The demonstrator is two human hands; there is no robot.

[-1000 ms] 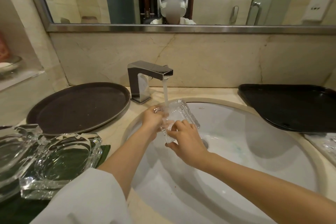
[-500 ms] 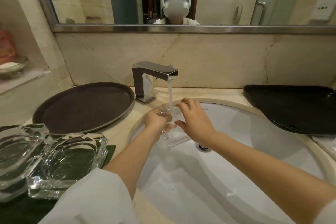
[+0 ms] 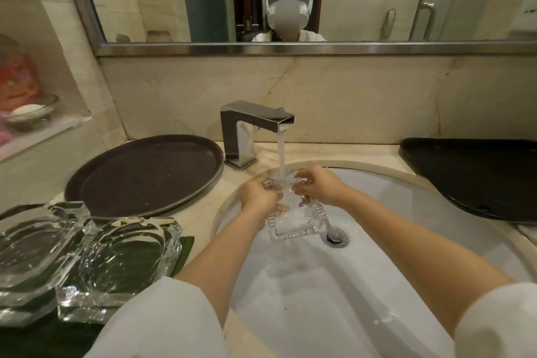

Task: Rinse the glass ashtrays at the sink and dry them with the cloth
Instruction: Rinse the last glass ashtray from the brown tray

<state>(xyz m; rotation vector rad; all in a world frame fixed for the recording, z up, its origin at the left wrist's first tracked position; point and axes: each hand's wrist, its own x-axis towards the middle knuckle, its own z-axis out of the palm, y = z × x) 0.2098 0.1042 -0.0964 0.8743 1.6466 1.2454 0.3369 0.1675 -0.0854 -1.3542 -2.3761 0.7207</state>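
Note:
A square clear glass ashtray (image 3: 299, 219) hangs tilted over the white sink basin (image 3: 392, 241), under the running stream from the chrome faucet (image 3: 252, 128). My left hand (image 3: 260, 195) grips its left edge and my right hand (image 3: 321, 186) grips its upper right edge. Water splashes across the glass. Two larger glass ashtrays (image 3: 122, 259) sit on a dark green cloth (image 3: 183, 250) on the counter at the lower left.
A round brown tray (image 3: 145, 174) lies on the counter left of the faucet. A black tray (image 3: 476, 174) lies at the right. The sink drain (image 3: 335, 237) is just right of the held ashtray. A wall niche (image 3: 26, 113) holds a soap dish.
My right hand has shifted from covering the ashtray's right side to gripping its top edge. The ashtray has turned so its open face tilts toward me under the stream.

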